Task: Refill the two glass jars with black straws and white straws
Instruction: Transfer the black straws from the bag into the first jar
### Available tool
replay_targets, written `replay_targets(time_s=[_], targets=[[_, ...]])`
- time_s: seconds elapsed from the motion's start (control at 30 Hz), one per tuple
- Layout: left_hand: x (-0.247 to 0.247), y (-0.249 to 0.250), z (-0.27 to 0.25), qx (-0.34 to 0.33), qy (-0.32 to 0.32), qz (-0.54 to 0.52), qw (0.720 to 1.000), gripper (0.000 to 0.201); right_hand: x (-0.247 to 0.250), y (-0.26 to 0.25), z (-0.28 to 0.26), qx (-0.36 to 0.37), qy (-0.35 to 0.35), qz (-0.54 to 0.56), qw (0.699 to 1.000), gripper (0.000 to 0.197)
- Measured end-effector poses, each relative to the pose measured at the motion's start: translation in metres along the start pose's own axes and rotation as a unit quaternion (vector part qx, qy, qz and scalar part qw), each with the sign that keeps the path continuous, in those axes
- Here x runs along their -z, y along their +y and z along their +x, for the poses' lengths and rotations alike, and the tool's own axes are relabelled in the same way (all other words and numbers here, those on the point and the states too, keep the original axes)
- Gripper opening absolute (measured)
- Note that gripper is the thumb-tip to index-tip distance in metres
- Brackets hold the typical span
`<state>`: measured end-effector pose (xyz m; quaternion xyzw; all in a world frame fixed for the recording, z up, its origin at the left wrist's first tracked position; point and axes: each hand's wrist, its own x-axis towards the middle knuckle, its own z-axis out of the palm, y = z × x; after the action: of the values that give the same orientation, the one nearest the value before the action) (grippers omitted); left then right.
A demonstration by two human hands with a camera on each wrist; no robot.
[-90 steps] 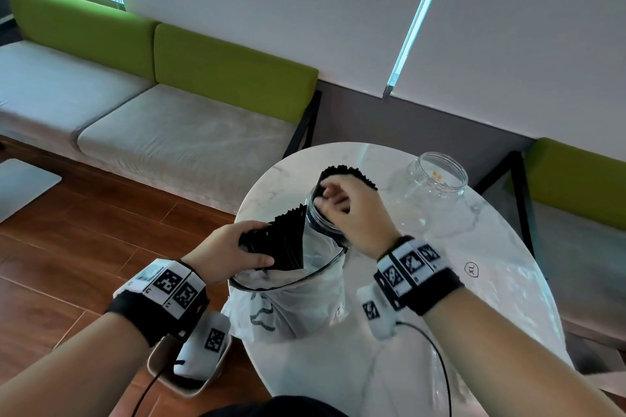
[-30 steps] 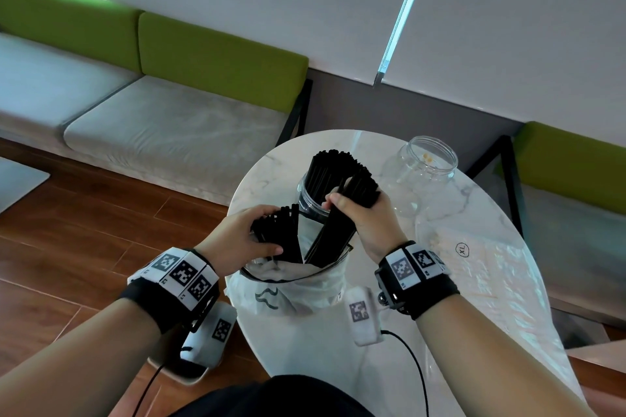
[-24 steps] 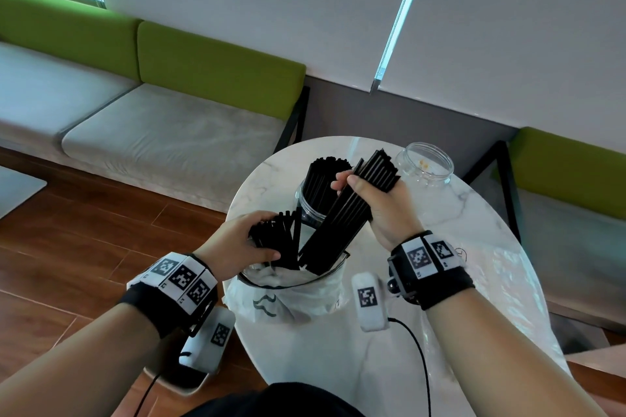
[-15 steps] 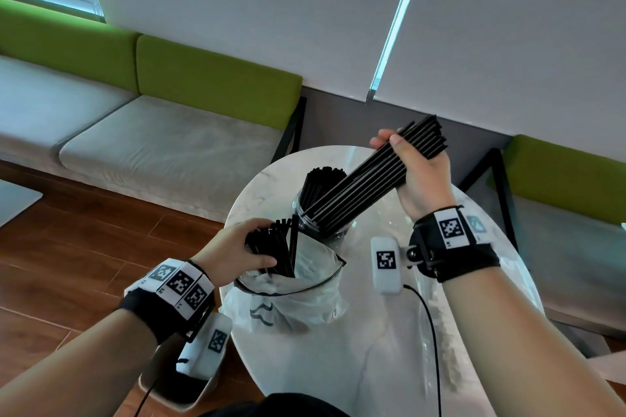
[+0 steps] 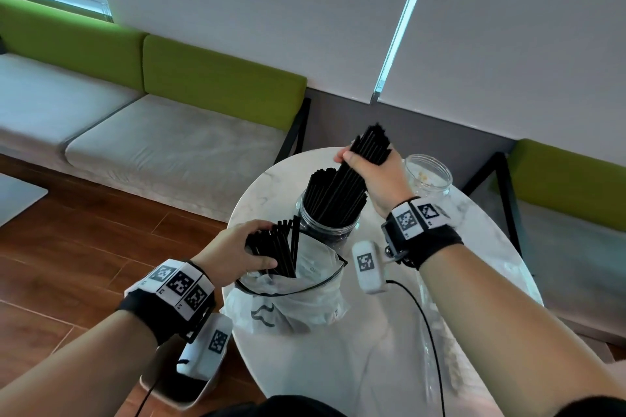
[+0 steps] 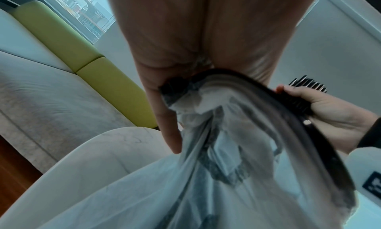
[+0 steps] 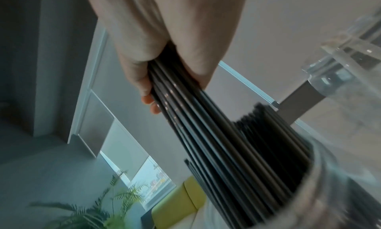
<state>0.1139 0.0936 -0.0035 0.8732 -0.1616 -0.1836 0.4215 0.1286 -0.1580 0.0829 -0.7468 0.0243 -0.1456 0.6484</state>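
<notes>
A bundle of black plastic straws (image 5: 352, 179) is gripped by the right hand (image 5: 376, 176) in the near clear glass jar (image 5: 327, 227), while more black straws (image 5: 276, 247) in the translucent plastic bag (image 5: 305, 301) are clasped by the left hand (image 5: 233, 254).

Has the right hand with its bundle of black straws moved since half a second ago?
Yes. The right hand has come down toward the near glass jar; its bundle of black straws now stands with the lower ends inside the jar's mouth, steeper than before.

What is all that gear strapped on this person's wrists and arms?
Both forearms are bare, with no sleeves. Each wrist wears a black band topped with white tags printed with black square codes. Under each wrist hangs a small white box bearing one more code, and a thin black cable trails from it.
</notes>
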Motion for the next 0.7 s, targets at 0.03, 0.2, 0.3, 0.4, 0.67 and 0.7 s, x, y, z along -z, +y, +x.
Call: replay_targets(time_s=[0.03, 0.2, 0.3, 0.4, 0.67, 0.7], targets=[[0.0, 0.0, 0.0, 0.0, -0.001, -0.001, 1.0, 0.067, -0.004, 0.008, -0.003, -0.017, -0.013, 0.017, 1.0, 0.021], [0.0, -0.001, -0.001, -0.005, 0.003, -0.007, 1.0, 0.064, -0.016, 0.031, -0.009, -0.076, -0.061, -0.005, 0.995, 0.03], [0.001, -0.002, -0.001, -0.005, 0.003, -0.003, 1.0, 0.064, -0.021, 0.032, -0.014, 0.057, -0.01, -0.17, 0.984, 0.023], [0.001, -0.003, -0.001, -0.008, 0.002, -0.003, 1.0, 0.064, -0.022, 0.041, -0.02, 0.196, -0.014, -0.289, 0.937, 0.04], [0.002, -0.005, 0.0, -0.005, 0.01, 0.005, 1.0, 0.065, -0.008, 0.053, -0.024, 0.16, -0.117, -0.369, 0.908, 0.04], [0.002, -0.005, 0.0, -0.005, 0.01, 0.005, 1.0, 0.065, -0.007, 0.053, -0.025, 0.182, -0.113, -0.369, 0.905, 0.044]])
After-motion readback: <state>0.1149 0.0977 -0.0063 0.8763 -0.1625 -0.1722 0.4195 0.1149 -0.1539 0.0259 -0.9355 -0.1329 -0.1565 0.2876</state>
